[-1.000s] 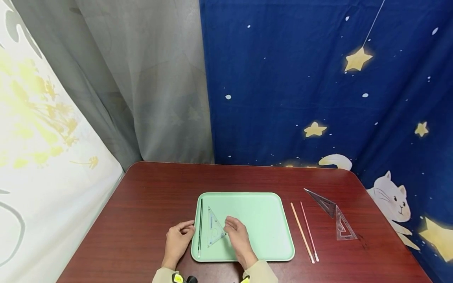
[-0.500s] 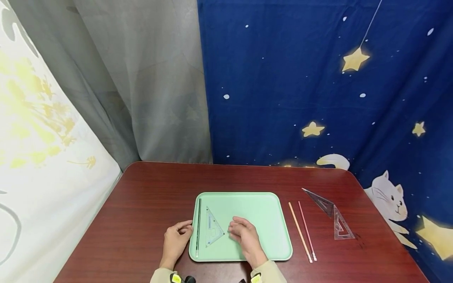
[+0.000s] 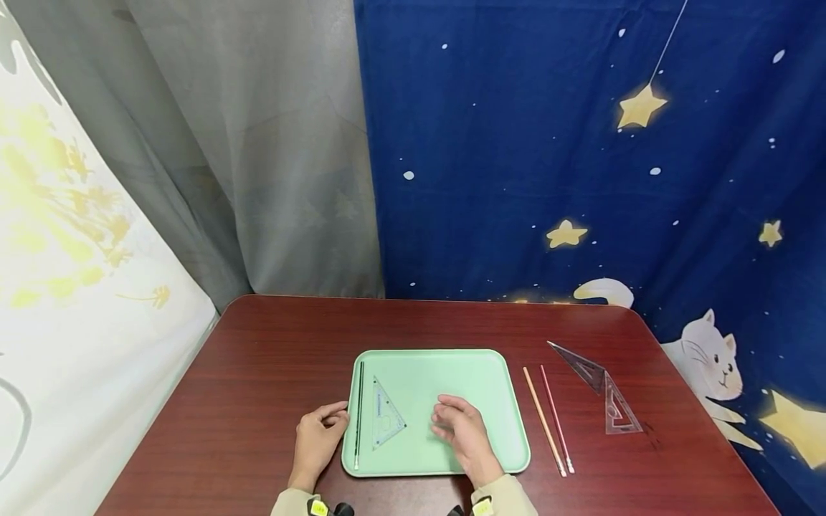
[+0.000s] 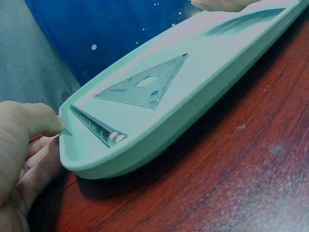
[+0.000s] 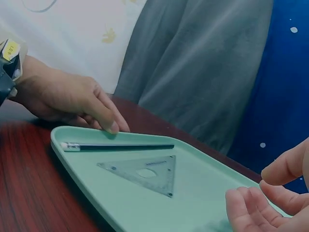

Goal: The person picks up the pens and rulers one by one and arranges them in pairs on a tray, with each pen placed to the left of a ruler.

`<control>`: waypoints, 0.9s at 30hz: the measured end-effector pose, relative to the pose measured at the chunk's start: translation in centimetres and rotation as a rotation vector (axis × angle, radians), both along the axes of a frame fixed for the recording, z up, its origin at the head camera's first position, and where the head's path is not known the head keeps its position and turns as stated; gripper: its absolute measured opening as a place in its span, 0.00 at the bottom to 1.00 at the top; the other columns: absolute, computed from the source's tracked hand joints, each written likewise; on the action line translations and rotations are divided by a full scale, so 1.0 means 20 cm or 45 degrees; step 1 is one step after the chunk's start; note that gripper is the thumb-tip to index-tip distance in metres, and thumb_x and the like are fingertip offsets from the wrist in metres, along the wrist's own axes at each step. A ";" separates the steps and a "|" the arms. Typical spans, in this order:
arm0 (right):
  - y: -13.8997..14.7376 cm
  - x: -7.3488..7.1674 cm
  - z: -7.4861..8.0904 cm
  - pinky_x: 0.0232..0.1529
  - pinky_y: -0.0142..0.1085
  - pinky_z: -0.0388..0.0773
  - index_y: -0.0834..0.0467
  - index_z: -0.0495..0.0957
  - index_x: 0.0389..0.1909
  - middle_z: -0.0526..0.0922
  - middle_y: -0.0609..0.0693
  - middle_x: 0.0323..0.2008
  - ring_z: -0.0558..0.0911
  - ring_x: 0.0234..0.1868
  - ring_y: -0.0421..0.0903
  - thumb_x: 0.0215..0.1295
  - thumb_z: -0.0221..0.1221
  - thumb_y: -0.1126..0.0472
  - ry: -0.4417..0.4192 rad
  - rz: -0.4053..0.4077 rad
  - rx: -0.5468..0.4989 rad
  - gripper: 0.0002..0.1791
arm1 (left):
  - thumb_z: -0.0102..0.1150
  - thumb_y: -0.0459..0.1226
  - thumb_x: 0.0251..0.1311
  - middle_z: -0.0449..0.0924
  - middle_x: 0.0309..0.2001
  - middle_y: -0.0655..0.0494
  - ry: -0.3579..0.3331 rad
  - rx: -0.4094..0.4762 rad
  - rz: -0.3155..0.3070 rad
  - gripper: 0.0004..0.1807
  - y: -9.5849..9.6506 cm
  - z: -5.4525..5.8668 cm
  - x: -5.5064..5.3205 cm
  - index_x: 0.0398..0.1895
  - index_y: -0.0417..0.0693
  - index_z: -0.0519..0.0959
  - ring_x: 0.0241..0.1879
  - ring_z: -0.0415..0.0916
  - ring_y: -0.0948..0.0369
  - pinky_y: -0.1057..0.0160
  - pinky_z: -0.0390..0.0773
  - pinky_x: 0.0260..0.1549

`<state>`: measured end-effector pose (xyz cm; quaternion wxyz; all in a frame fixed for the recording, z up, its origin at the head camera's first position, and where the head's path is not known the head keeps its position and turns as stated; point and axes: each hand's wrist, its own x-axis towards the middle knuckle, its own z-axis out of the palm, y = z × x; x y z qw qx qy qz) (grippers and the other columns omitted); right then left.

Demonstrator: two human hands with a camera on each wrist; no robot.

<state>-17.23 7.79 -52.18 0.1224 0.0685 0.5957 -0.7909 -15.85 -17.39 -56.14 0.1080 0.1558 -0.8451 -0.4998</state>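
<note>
My left hand [image 3: 316, 442] holds the left rim of a mint-green tray [image 3: 464, 444]; in the left wrist view its thumb [image 4: 46, 121] lies on the rim and the other fingers are outside and below. Inside the tray, along that side, lies a dark pencil [image 3: 359, 416] with a white eraser end. Beside the pencil is a clear triangular set square [image 3: 387, 416], flat on the tray. Over the tray's right half is my right hand [image 3: 467, 437], its fingers loosely bent and nothing in them. The right wrist view shows its fingertips [image 5: 241, 203] apart from the set square.
Right of the tray, a tan pencil [image 3: 544, 423] and a pink pencil [image 3: 557, 419] lie on the dark red table [image 3: 290, 337]. Farther right are two more clear set squares, one long [image 3: 581, 367] and one shorter [image 3: 621, 412]. Curtains [image 3: 310, 179] hang behind the table.
My right hand has moved right, away from the set square, across the tray. My left hand has stayed at the tray's left rim. The head view has shifted slightly.
</note>
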 end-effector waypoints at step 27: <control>0.38 0.04 -0.01 0.31 0.29 0.77 0.74 0.70 0.54 0.79 0.43 0.31 0.76 0.31 0.38 0.63 0.53 0.70 -0.041 -0.184 0.259 0.19 | 0.62 0.34 0.55 0.85 0.28 0.56 0.018 -0.035 -0.011 0.12 0.00 0.00 0.00 0.42 0.48 0.86 0.25 0.75 0.71 0.72 0.73 0.30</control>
